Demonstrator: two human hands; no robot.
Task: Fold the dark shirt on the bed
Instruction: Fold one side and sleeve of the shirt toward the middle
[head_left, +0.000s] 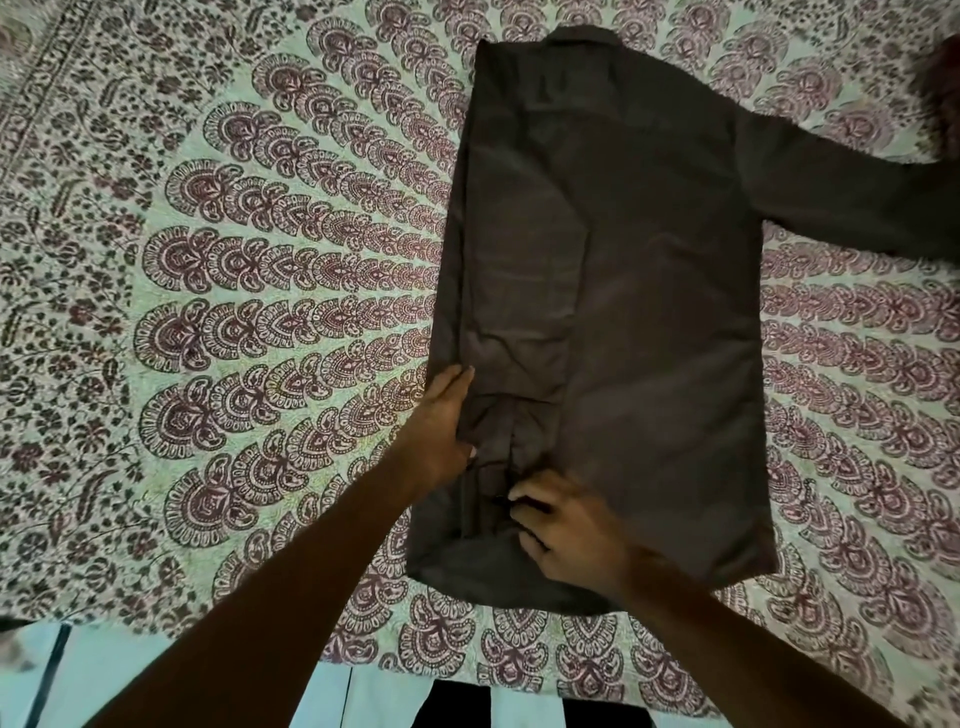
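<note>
The dark shirt (649, 291) lies flat on the bed, collar at the far end and hem nearest me. Its left side and sleeve are folded inward over the body. The right sleeve (852, 192) stretches out flat toward the right edge of the frame. My left hand (441, 426) rests along the shirt's folded left edge, fingers straight and pressed against the cloth. My right hand (561, 530) lies on the folded sleeve's cuff near the hem, its fingers curled and pinching the fabric.
A patterned bedspread (249, 291) in pale green and maroon covers the whole bed. The bed's near edge (363, 670) runs along the bottom, with a light tiled floor below it. A dark blurred object (940, 93) sits at the far right.
</note>
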